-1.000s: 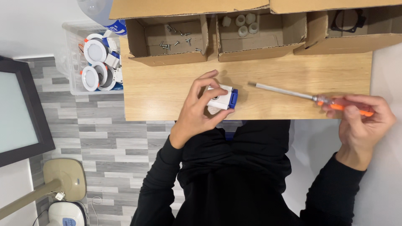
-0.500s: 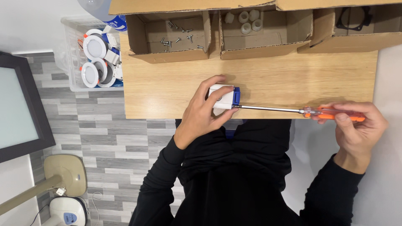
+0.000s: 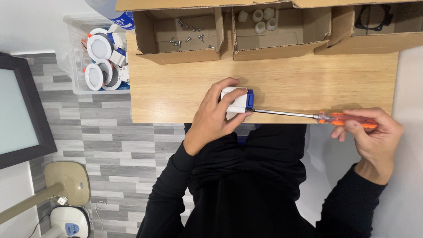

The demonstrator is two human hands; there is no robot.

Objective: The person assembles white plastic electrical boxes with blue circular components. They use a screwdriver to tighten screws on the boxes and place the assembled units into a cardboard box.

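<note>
Left hand point(image 3: 216, 117) clasps white-and-blue block point(image 3: 238, 100) on wooden table point(image 3: 308, 83); right hand point(image 3: 372, 136) closed round orange-handled screwdriver point(image 3: 304, 116), tip at block

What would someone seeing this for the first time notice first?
Probably the long screwdriver with an orange handle, held in the right hand at the wooden table's near edge, its tip against the blue end of a small white box gripped by the left hand. Behind them, a row of open cardboard boxes holds screws and white caps.

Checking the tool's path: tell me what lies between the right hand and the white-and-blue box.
In the head view, only the screwdriver shaft spans from right hand to box.
</note>
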